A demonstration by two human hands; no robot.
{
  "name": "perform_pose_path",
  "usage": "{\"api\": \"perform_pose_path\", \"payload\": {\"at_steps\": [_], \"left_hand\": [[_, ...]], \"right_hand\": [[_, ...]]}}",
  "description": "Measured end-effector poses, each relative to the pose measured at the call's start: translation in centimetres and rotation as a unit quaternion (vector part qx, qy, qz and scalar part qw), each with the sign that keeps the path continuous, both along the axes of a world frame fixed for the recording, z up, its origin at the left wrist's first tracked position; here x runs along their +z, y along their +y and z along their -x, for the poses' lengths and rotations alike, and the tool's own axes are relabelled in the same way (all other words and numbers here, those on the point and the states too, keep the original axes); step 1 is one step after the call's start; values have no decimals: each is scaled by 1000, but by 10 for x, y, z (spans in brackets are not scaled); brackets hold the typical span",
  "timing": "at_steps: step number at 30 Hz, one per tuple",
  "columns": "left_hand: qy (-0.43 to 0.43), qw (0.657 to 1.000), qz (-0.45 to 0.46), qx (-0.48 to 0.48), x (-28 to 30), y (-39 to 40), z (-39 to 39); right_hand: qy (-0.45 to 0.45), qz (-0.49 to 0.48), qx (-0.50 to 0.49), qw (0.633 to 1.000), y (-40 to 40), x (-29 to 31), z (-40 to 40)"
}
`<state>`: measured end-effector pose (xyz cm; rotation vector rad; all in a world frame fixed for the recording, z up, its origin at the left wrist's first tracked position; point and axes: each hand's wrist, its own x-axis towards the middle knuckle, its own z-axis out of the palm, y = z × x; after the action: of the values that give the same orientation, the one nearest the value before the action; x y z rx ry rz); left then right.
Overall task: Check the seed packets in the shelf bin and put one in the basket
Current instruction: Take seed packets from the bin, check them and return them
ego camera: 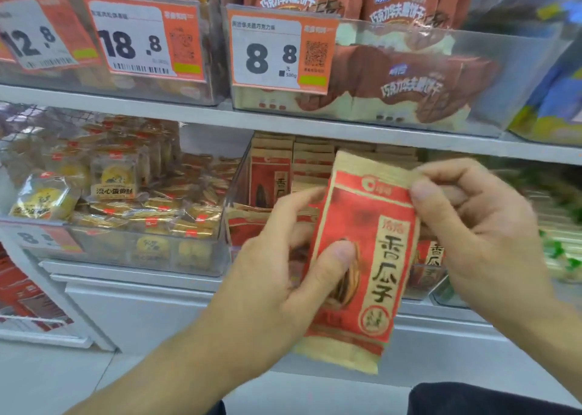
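You held one flat red-and-tan paper seed packet (362,257) upright in front of the clear plastic shelf bin (239,191), with both hands clamped on it. Your left hand (283,269) gripped its lower half, thumb pressed across the printed front and fingers curled behind. Your right hand (472,222) pinched the top right corner at the crimped tan seal.

To do the checking well, you needed to keep the face square to your eyes, hold by the edges so the print stayed uncovered, and turn it over for the back. A light pinch was enough, in my judgement; squeezing harder would likely crease the paper or crush the seeds inside.

The packet looked matte and slightly crinkled, a slim rectangle with ridged sealed bands at both ends and a bold black vertical label. Behind it, more upright red-and-tan packets (274,178) stood packed in rows in the bin, its walls glossy and see-through. The neighbouring bin held shiny cellophane-wrapped yellow pastries (113,178).

The basket was not in view, so the drop-off remained to be done.
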<state>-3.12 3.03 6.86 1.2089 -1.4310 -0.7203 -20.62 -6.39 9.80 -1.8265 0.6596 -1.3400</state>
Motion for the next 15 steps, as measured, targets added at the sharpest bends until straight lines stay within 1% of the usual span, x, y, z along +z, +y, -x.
{"api": "perform_pose_path", "payload": {"at_steps": [1,3,6,7,9,11,15], "left_hand": [[36,998,-40,-27,-6,-2,4],[68,993,-87,-42,-19,-9,5],[59,988,-140,-5,-32,-18,6],[62,985,-159,5,-35,-20,7],[103,973,-206,10,-40,-23,11],[137,961,-239,7,-40,-25,15],[175,953,-244,35,-39,-29,22]], "right_hand": [[31,-43,18,998,2,-8,2],[68,-132,45,988,2,-25,7],[117,-221,67,966,-7,-45,16],[128,-244,78,958,-9,-50,19],[142,-286,95,943,-11,-60,22],[159,-309,105,932,-10,-67,24],[162,-364,131,908,-16,-66,25]]}}
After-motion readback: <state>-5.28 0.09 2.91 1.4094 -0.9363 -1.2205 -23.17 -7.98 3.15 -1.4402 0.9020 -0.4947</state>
